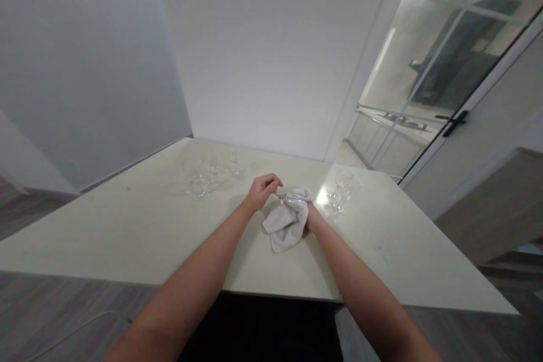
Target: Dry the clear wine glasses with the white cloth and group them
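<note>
A pale grey cloth (285,225) is bunched over the middle of the table, its lower corner hanging down. My right hand (311,218) is closed on it from the right, with most of the fingers hidden behind the folds. Part of a clear stemmed glass (292,200) shows within the cloth, lying sideways. My left hand (263,189) is closed at the stem end of this glass, fingers curled and pinched together. Its foot is hard to make out against the hand.
Several clear stemmed glasses (201,185) stand to the left on the pale table (127,237). More stemmed glasses (341,179) stand on the right. A white wall (263,68) borders the table's far edge, and a glazed door (424,85) is at the right.
</note>
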Tool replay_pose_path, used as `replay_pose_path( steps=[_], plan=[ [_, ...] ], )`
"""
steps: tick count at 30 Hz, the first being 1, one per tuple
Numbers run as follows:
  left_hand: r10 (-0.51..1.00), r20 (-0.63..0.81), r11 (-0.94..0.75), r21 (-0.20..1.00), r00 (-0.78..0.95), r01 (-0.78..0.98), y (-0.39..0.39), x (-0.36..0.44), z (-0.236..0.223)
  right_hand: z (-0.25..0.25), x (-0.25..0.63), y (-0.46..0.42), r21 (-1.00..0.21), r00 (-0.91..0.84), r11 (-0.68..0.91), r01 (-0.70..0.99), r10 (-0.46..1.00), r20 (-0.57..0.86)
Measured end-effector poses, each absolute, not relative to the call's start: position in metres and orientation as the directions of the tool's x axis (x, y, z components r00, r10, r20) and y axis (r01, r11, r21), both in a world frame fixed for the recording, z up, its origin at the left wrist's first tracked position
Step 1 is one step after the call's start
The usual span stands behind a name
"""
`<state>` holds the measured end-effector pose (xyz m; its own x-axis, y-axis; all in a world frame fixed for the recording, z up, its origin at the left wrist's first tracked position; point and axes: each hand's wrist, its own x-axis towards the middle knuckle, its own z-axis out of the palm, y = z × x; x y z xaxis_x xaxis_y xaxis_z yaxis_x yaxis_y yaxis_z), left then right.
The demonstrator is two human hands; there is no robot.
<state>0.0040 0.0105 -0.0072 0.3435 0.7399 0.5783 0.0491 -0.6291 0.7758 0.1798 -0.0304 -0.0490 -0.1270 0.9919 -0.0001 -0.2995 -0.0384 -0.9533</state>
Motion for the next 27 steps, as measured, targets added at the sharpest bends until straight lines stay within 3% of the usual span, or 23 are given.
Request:
replay_pose_path(
  steps=[7, 20, 27],
  plan=[
    [0.747, 0.561, -0.615, 0.787, 0.356, 0.049, 0.011, 0.003, -0.009, -0.052, 0.183, -0.022, -0.958, -0.205, -0.072, -0.279, 0.979, -0.014],
    [0.788, 0.527, -0.559, 0.829, 0.318, 0.011, 0.017, 0.002, -0.01, -0.053, 0.179, -0.027, -0.949, -0.13, -0.066, -0.309, 0.991, -0.027],
    [0.841, 0.437, -0.434, 0.897, 0.319, -0.085, 0.025, -0.001, -0.012, -0.042, 0.172, -0.038, -0.955, -0.302, -0.107, -0.276, 0.953, -0.02]
  ],
)
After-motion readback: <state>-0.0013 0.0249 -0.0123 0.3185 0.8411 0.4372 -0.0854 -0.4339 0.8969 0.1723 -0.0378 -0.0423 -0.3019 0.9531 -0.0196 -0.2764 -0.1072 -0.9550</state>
